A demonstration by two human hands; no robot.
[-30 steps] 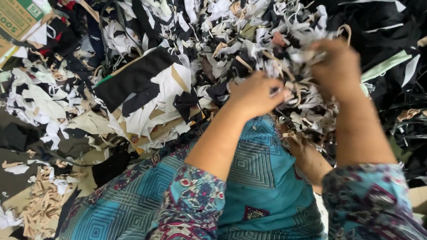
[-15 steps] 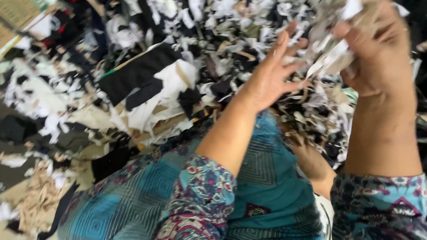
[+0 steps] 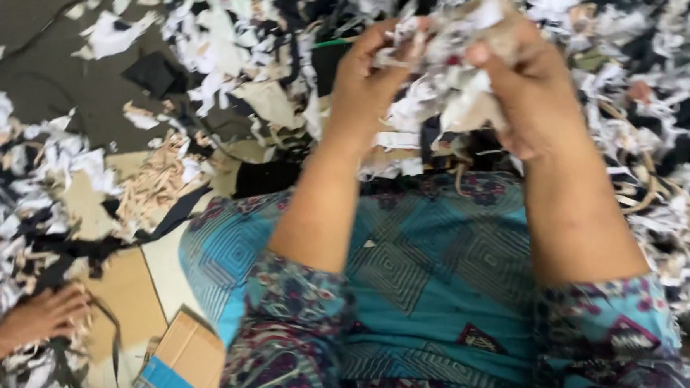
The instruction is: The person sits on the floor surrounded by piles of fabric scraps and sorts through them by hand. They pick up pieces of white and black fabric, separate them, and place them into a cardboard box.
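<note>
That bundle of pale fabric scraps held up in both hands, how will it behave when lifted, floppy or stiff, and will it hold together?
The bundle of pale fabric scraps is probably floppy: strips droop between the left hand and right hand. It looks light for its bulk, being thin loose shreds. Bits will likely shed, since nothing binds them and similar scraps litter the floor.

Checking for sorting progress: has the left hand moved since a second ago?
Yes. The left hand has risen off the heap of white and black cloth scraps and joined the right hand on a pale scrap bundle.
</note>
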